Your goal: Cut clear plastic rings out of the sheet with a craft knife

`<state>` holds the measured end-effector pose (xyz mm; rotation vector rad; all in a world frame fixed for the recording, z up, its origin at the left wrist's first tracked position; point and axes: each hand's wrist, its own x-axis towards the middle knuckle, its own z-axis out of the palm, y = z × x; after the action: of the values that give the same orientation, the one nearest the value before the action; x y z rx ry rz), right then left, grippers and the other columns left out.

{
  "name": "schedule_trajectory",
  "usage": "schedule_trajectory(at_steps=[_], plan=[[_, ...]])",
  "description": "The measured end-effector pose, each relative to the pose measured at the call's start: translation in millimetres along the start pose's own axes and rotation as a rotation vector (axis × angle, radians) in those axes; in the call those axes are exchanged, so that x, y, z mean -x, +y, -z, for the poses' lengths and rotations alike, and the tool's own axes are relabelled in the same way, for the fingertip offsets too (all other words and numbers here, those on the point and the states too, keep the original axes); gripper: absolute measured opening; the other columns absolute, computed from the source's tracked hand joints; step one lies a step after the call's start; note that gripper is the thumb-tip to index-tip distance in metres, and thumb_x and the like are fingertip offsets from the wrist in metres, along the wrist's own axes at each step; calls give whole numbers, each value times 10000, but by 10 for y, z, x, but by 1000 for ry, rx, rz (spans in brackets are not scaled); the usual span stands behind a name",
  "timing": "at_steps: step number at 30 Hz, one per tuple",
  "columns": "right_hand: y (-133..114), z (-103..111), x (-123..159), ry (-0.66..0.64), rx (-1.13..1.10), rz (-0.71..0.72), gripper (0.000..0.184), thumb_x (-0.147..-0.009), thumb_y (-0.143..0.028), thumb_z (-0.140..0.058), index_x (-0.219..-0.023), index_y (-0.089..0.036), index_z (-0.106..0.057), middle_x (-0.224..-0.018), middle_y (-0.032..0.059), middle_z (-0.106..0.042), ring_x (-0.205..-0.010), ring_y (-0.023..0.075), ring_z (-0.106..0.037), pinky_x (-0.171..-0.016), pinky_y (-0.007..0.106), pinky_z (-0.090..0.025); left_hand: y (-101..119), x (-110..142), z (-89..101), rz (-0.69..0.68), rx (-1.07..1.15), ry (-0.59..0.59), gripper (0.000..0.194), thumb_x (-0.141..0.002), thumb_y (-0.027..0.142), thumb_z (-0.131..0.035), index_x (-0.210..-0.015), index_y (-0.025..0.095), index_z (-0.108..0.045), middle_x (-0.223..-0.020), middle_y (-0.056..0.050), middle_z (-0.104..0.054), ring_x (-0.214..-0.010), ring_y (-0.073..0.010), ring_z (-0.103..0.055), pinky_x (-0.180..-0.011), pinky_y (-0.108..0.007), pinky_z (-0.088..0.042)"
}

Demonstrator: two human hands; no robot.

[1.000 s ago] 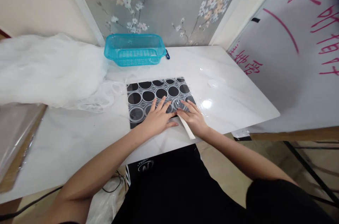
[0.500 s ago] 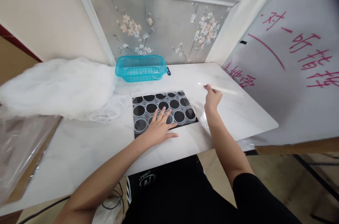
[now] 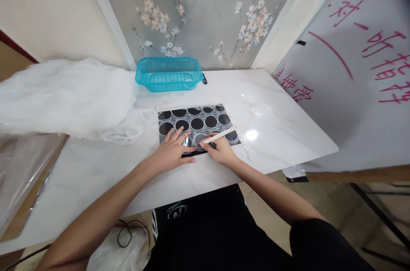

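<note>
A black sheet patterned with rows of grey-ringed circles [image 3: 197, 124] lies on the white table, with clear film showing at its right edge. My left hand [image 3: 173, 150] rests flat on its lower left part, fingers spread. My right hand [image 3: 222, 152] pinches a slim white pen-shaped tool [image 3: 220, 135] near its lower end, over a circle in the sheet's front row. The tool slants up to the right. Its tip is too small to make out. The two hands are close together but apart.
A blue plastic basket [image 3: 168, 75] stands at the back, with a small dark object [image 3: 204, 79] beside it. White fluffy netting [image 3: 64, 96] is heaped at the left, near a plastic-wrapped board [image 3: 28, 168]. A whiteboard [image 3: 358, 130] borders the right side.
My right hand has moved left from the table's right side onto the sheet, bringing the white tool with it. My left hand stays on the sheet, slightly further left.
</note>
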<state>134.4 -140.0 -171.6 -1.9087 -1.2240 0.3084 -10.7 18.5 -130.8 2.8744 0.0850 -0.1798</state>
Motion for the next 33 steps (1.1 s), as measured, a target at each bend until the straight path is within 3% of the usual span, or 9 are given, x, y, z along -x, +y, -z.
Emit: schedule_trajectory(at_steps=[4,9,16,20,23,26,28,31,33], plan=[[14,-4,-2,-1,-7,-15,162,-837,-320,-596,-847,-237,-735,-943,51,-706,-1035,245,-594,-913,388,-465,-17,27,-107,-30,-7,73,478,-856,618,-430,-1246,381,-571,-1490,-56,-324,-1413,-343,-104,-1116,-562,-91],[11,-21,20,-14,-19,-46,160,-840,-301,-590,-860,-223,-729,-936,37,-716,-1062,251,-572,-942,403,-447,-1,53,-139,-3,31,49,478,-848,625,-442,-1243,389,-573,-1504,-44,-298,-1415,-349,-89,-1120,-558,-92],[11,-19,10,21,18,-22,146,-837,-285,-598,-863,-224,-728,-945,41,-716,-1040,251,-597,-903,400,-483,48,71,-108,30,22,112,447,-831,610,-494,-1216,405,-592,-1567,21,-104,-1414,-379,40,-1114,-589,0],[11,-64,81,75,150,116,159,-864,-261,-562,-885,-215,-713,-948,33,-730,-1129,263,-559,-961,419,-458,67,77,-121,38,24,133,456,-813,628,-504,-1206,415,-596,-1569,48,-70,-1411,-385,59,-1109,-602,9],[1,-119,187,139,409,328,162,-872,-220,-541,-929,-209,-693,-1012,38,-721,-1254,296,-458,-1081,517,-307,74,83,-141,29,26,153,474,-808,637,-501,-1218,415,-586,-1572,36,-53,-1412,-375,70,-1111,-594,14],[-16,-121,219,99,627,578,161,-858,-169,-540,-942,-194,-676,-1059,60,-705,-1273,296,-434,-1126,548,-187,83,83,-136,21,25,145,483,-809,634,-503,-1219,396,-592,-1573,15,-44,-1413,-368,77,-1113,-584,24],[-24,-63,127,41,685,653,166,-855,-145,-531,-918,-204,-673,-1003,51,-717,-1244,268,-465,-1142,540,-138,86,77,-121,28,40,125,488,-806,640,-502,-1210,386,-603,-1573,13,-45,-1411,-374,81,-1111,-587,29],[-11,128,-208,20,634,505,204,-850,-129,-514,-874,-236,-686,-896,17,-726,-1167,246,-528,-1131,549,-140,91,67,-103,39,70,105,491,-806,653,-488,-1190,378,-621,-1573,17,-43,-1410,-375,87,-1108,-590,39],[24,307,-498,164,485,250,207,-861,-178,-505,-828,-223,-705,-894,29,-726,-1074,250,-586,-1076,516,-275,98,67,-103,40,83,105,493,-806,656,-487,-1181,369,-629,-1573,20,-37,-1408,-371,100,-1108,-583,56]])
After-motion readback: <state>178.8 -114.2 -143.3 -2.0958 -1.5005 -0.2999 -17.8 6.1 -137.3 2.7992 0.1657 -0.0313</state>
